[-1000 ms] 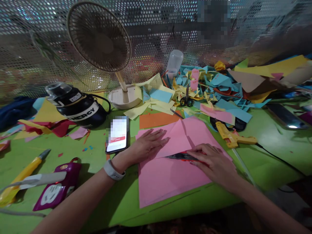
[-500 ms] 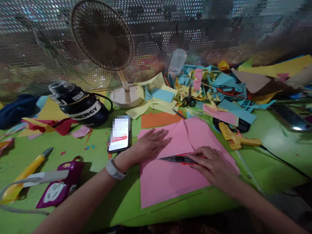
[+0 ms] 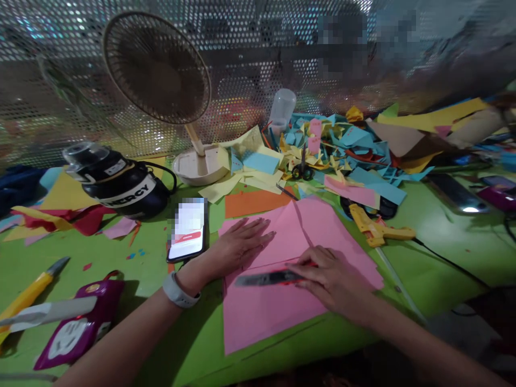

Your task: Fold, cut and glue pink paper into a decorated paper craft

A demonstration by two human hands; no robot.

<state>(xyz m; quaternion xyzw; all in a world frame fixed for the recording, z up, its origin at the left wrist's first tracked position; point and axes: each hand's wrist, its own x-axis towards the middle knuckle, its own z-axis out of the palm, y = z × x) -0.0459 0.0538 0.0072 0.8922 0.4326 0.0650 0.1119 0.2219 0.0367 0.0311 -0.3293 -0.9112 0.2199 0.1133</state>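
Note:
Pink paper sheets [image 3: 274, 317] lie on the green table, with a crease or cut edge running across them. My left hand [image 3: 237, 244] rests flat on their upper left part, fingers spread. My right hand [image 3: 330, 277] grips a red and black utility knife [image 3: 268, 278] over the middle of the paper, its tip pointing left and blurred by motion. Whether the blade touches the paper I cannot tell. An orange sheet [image 3: 258, 203] sits just behind the pink ones.
Left of the paper are a lit phone [image 3: 187, 231], a purple pouch [image 3: 78, 325] and a yellow cutter [image 3: 30, 295]. Behind stand a fan [image 3: 157, 70], a black bottle [image 3: 121, 185] and paper scraps [image 3: 355, 142]. A yellow glue gun [image 3: 373, 228] lies right.
The view has shifted a little. My right hand has moved left with the knife, which now lies lower relative to my left hand. My left hand stays flat on the paper.

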